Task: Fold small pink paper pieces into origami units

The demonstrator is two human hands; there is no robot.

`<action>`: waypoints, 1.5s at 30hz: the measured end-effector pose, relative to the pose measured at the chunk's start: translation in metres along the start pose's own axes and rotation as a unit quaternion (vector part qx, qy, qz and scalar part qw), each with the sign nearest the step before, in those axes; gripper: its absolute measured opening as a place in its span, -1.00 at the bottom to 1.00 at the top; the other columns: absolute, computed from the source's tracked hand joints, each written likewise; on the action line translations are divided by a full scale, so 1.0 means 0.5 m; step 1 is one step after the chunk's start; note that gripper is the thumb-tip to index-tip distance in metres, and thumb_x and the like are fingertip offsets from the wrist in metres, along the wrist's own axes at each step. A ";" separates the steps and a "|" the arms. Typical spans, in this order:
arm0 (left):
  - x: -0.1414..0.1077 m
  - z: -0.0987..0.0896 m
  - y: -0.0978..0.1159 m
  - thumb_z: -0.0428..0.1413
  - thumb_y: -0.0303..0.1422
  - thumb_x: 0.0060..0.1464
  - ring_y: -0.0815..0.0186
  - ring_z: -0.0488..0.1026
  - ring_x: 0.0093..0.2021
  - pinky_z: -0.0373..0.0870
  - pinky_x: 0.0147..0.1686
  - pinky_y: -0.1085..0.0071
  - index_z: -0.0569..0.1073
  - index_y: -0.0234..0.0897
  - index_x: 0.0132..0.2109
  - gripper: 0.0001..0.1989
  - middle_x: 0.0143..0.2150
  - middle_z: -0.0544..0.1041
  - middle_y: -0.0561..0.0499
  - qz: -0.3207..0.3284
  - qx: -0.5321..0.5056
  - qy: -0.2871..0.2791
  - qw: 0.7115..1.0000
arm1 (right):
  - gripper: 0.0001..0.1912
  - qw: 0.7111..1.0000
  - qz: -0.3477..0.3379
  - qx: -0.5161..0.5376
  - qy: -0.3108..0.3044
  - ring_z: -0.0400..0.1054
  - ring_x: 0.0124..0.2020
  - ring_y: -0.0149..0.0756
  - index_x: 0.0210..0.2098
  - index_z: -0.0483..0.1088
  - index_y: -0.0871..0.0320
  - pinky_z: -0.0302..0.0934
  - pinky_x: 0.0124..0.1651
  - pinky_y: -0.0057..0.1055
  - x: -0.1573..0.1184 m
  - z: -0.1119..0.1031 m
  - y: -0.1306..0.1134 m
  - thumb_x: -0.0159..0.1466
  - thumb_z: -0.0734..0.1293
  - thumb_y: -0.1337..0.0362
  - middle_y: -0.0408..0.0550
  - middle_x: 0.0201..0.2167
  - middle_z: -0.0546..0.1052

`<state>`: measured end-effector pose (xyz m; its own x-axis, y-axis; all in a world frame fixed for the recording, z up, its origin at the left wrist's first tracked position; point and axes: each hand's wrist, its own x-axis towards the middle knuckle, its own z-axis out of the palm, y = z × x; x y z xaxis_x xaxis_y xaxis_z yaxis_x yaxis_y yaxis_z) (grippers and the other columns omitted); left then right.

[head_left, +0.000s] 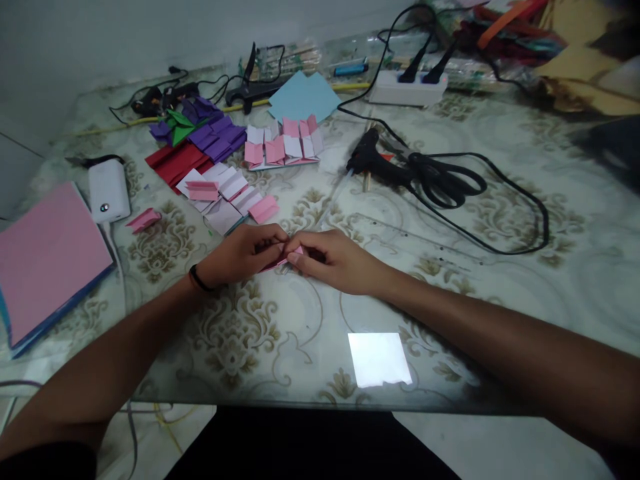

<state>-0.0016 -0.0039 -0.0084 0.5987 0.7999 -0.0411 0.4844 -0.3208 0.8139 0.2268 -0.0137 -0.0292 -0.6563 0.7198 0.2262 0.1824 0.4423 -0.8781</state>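
Between my two hands, close above the patterned table, is a small folded piece of pink paper. My left hand grips its left part, thumb and fingers pressed together. At the other end my right hand pinches the paper, its fingertips meeting those of the left. Much of the paper is hidden by the fingers. Just beyond my hands lie folded pink and white paper pieces. To the left a single folded pink piece rests alone.
A glue gun with a coiled black cord and a clear ruler lie right of centre. Behind are a white power strip, blue sheets and purple folded papers. At left are a white power bank and pink sheets.
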 end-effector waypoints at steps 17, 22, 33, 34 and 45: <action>0.000 0.000 0.000 0.12 -0.29 0.26 0.45 0.38 -0.42 0.27 -0.37 0.51 0.55 -0.33 -0.20 -0.80 -0.41 0.53 0.09 -0.001 -0.009 0.002 1.000 | -0.76 1.000 -0.004 -0.006 -0.002 0.20 -0.48 -0.49 -0.21 0.51 0.20 0.05 -0.37 -0.52 0.000 -0.002 0.000 0.48 0.29 0.19 -0.22 -0.50 0.43; 0.001 -0.002 0.003 0.13 -0.28 0.27 0.46 0.34 -0.44 0.25 -0.40 0.53 0.57 -0.32 -0.18 -0.80 -0.44 0.51 0.11 0.006 -0.006 0.003 1.000 | -0.74 1.000 -0.005 -0.002 -0.001 0.16 -0.52 -0.49 -0.21 0.50 0.19 0.02 -0.41 -0.52 0.000 -0.001 0.001 0.48 0.30 0.15 -0.25 -0.53 0.36; 0.003 -0.004 0.009 0.14 -0.27 0.26 0.48 0.28 -0.48 0.18 -0.46 0.55 0.57 -0.34 -0.20 -0.79 -0.48 0.45 0.13 0.004 -0.004 -0.001 1.000 | -0.75 1.000 0.003 0.000 0.002 0.20 -0.50 -0.50 -0.22 0.51 0.21 0.05 -0.40 -0.54 -0.001 -0.004 -0.004 0.47 0.30 0.18 -0.24 -0.53 0.39; 0.004 -0.004 0.010 0.14 -0.27 0.26 0.48 0.29 -0.48 0.19 -0.45 0.54 0.57 -0.34 -0.20 -0.78 -0.48 0.46 0.13 0.004 -0.005 -0.002 1.000 | -0.75 1.000 0.001 0.000 0.001 0.19 -0.51 -0.50 -0.21 0.51 0.21 0.04 -0.41 -0.54 -0.002 -0.004 -0.003 0.47 0.30 0.17 -0.25 -0.54 0.38; 0.001 0.002 0.000 0.12 -0.30 0.25 0.48 0.29 -0.49 0.19 -0.43 0.54 0.55 -0.32 -0.20 -0.82 -0.50 0.45 0.16 0.005 0.010 0.005 1.000 | -0.75 1.000 0.000 -0.004 -0.002 0.23 -0.48 -0.48 -0.22 0.51 0.21 0.06 -0.38 -0.54 -0.002 -0.001 0.001 0.47 0.29 0.17 -0.20 -0.50 0.45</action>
<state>-0.0007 -0.0040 -0.0088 0.5977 0.8012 -0.0268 0.4912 -0.3396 0.8021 0.2280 -0.0138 -0.0297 -0.6589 0.7178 0.2247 0.1879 0.4464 -0.8749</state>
